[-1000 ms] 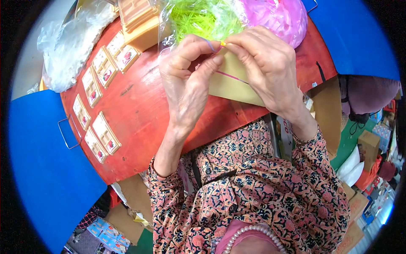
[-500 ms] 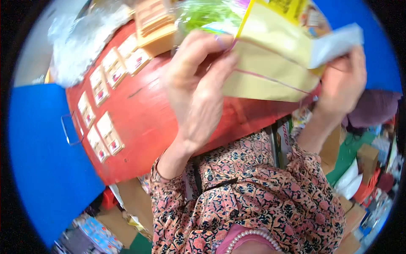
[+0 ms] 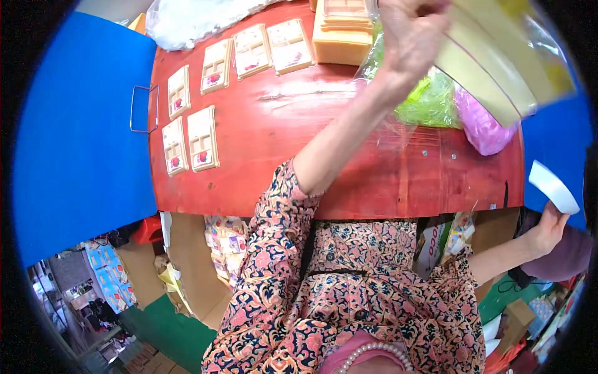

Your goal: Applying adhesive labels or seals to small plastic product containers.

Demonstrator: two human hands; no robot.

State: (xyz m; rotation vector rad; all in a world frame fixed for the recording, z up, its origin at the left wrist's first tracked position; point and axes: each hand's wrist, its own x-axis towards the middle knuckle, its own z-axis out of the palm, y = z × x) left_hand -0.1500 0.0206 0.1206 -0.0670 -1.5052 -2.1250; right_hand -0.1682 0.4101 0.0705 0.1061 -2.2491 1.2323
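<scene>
At the far right of the red table (image 3: 249, 143), my left hand (image 3: 411, 37) is raised, its fingers closed on a pale yellow plastic bag (image 3: 483, 62). The bag is tilted and partly blurred, with a thin dark line across it. Off to the right, beyond the table's edge, my right hand (image 3: 548, 230) pinches a curved white strip (image 3: 554, 189). Clear plastic packing with bright green contents (image 3: 433, 103) and a pink bag (image 3: 483, 124) lie under the yellow bag.
Several small cream, compartmented pieces with red prints, such as one piece (image 3: 202, 138), lie at the table's left. A stack of similar pieces (image 3: 341, 45) stands at the back. Crumpled clear plastic (image 3: 187, 22) lies back left; a wire handle (image 3: 132, 109) is beside the left edge.
My hands have moved apart: the left went up and right with the yellow bag, the right went down and right with the white strip. The view has shifted, showing more of the table.
</scene>
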